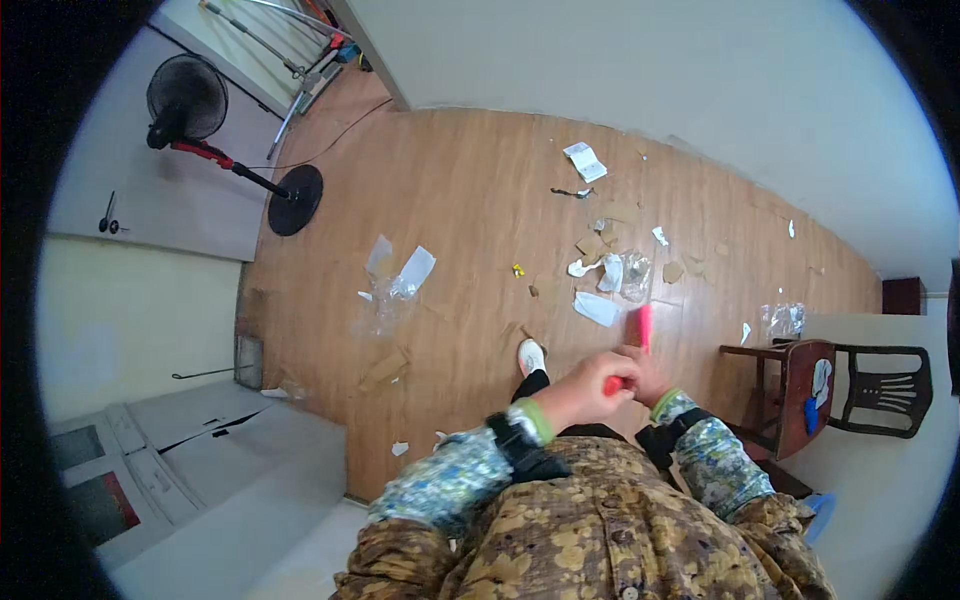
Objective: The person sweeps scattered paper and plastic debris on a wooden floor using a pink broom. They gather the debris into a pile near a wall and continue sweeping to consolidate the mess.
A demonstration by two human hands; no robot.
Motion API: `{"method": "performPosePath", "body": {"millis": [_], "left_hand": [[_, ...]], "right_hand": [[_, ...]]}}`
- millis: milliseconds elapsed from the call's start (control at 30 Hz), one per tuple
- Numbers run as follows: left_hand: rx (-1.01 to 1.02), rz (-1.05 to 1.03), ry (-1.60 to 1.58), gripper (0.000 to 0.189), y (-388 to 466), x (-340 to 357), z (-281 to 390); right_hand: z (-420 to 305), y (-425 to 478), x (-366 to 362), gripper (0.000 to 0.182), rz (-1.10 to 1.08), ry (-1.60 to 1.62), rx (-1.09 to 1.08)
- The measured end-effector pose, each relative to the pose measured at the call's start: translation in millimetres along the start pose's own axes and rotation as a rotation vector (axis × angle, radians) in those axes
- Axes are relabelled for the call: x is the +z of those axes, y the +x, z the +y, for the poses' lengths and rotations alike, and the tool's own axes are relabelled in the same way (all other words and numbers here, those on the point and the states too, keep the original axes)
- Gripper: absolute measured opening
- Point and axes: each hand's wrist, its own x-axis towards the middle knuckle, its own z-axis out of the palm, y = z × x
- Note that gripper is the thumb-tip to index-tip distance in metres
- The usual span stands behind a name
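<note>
My left hand is closed around the red end of a handle, which pokes out of the fist. Right beside it, partly behind, my right hand grips the same tool lower down. Beyond the hands shows the tool's pink part. It looks like a broom seen almost end-on, its shaft mostly hidden by my hands. Just past it on the wood-look floor lie a white paper sheet, crumpled white tissue, clear plastic wrap and torn brown cardboard pieces.
A black pedestal fan stands at the far left, its cord trailing across the floor. Plastic and paper scraps lie left of my white shoe. At right is a wooden chair with cloths on its seat. A white booklet lies near the wall.
</note>
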Motion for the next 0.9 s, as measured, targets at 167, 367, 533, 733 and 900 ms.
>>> {"method": "performPosePath", "body": {"millis": [167,367,533,733,900], "left_hand": [[-0.039,0.126,0.094,0.010,-15.8,-69.2,62.0],[0.033,0.136,0.336,0.014,-12.5,-93.5,101.7],[0.087,0.126,0.369,0.013,-2.8,-91.7,114.0],[0.114,0.052,0.172,0.010,28.1,-77.8,114.5],[0.048,0.054,0.053,0.009,74.3,-41.8,67.8]], "right_hand": [[-78.1,82.4,15.4,0.033,-0.136,0.261,-0.060],[-119.8,137.1,21.6,0.020,-0.197,0.197,-0.220],[-125.8,134.1,2.7,0.022,-0.204,0.126,-0.221],[-115.9,97.1,-57.5,0.026,-0.119,-0.118,-0.113],[-67.2,69.3,-109.1,0.021,-0.022,-0.247,0.036]]}}
